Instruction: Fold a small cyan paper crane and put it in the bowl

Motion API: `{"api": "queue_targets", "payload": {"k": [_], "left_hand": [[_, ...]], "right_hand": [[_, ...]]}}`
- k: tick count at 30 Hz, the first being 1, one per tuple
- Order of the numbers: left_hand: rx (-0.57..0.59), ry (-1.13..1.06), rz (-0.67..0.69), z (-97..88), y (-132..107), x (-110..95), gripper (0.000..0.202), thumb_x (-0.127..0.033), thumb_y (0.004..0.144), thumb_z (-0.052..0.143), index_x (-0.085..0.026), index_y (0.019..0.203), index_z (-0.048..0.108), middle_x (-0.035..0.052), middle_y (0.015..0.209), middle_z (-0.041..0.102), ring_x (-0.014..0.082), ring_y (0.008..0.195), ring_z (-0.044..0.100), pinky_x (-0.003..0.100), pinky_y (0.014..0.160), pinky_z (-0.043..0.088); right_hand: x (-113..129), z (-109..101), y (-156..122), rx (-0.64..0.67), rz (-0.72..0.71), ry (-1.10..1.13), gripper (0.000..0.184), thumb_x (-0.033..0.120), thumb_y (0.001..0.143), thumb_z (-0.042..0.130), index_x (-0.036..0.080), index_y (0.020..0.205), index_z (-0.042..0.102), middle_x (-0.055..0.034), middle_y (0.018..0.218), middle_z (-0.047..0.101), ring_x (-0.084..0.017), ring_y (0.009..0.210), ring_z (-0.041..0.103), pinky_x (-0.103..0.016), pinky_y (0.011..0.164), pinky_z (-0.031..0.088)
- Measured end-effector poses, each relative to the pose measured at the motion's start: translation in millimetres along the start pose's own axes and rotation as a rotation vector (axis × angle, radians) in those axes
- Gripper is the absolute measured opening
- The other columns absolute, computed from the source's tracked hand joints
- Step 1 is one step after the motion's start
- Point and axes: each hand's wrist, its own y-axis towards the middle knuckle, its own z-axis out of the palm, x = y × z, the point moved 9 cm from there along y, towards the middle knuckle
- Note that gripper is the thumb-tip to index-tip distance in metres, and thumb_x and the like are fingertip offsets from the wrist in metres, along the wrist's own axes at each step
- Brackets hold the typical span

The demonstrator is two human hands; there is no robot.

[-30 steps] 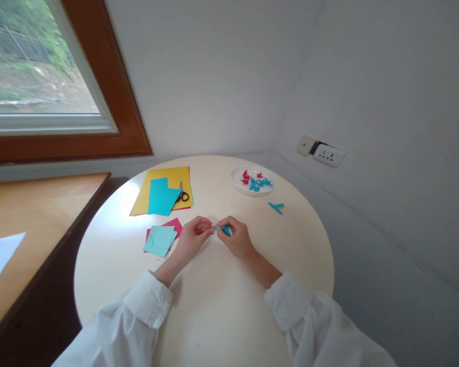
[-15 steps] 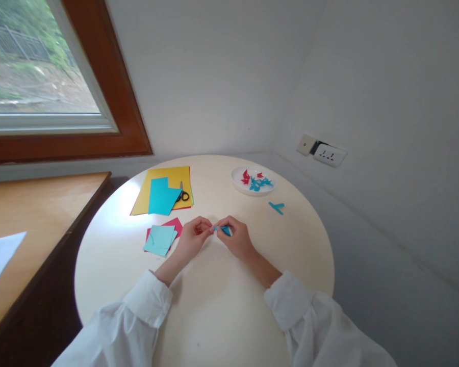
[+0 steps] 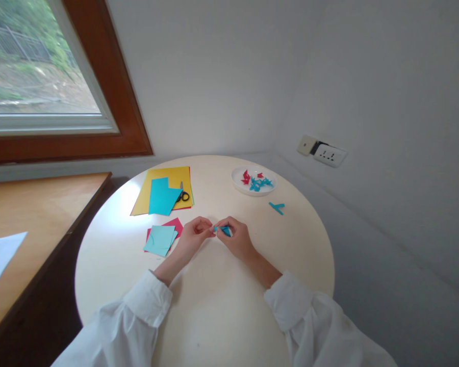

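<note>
A small piece of folded blue paper (image 3: 225,231) is pinched between my two hands over the middle of the round table. My left hand (image 3: 195,235) grips its left tip between thumb and fingers. Around its wider right part, my right hand (image 3: 235,236) is closed, the fingers hiding much of the folds. Pale blue paper squares (image 3: 160,240) lie just left of my left hand, with pink paper (image 3: 175,225) partly under them. To the right of my right hand, blue paper strips (image 3: 277,208) lie crossed on the tabletop.
At the back right stands a white dish (image 3: 254,191) with several red and blue folded paper shapes. Yellow sheets (image 3: 141,199) lie at the back left, bearing cut blue paper (image 3: 160,199) and black-handled scissors (image 3: 184,195). A wooden desk (image 3: 61,204) stands left of the round table (image 3: 214,316).
</note>
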Motion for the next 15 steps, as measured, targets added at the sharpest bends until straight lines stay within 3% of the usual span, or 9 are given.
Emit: {"api": "queue_targets", "payload": {"k": [7, 15], "left_hand": [[0.022, -0.021, -0.019, 2.1, -0.2, 2.6, 0.028, -0.034, 0.061, 0.074, -0.016, 0.074, 0.057, -0.0004, 0.065, 0.064, 0.0131, 0.065, 0.061, 0.027, 0.068, 0.048], [-0.035, 0.029, -0.001, -3.4, 1.1, 1.9, 0.026, -0.031, 0.060, 0.074, -0.015, 0.073, 0.057, 0.0008, 0.066, 0.064, 0.0132, 0.063, 0.061, 0.026, 0.063, 0.047]], "right_hand": [[2.6, 0.1, 0.3, 0.009, -0.013, -0.020, 0.002, 0.019, 0.068, 0.058, 0.020, 0.068, 0.056, -0.0020, 0.070, 0.066, -0.016, 0.065, 0.061, -0.027, 0.062, 0.049], [7.3, 1.5, 0.9, 0.029, -0.055, -0.015, 0.003, 0.018, 0.071, 0.056, 0.020, 0.069, 0.055, -0.0041, 0.076, 0.068, -0.017, 0.073, 0.063, -0.030, 0.071, 0.050]]}}
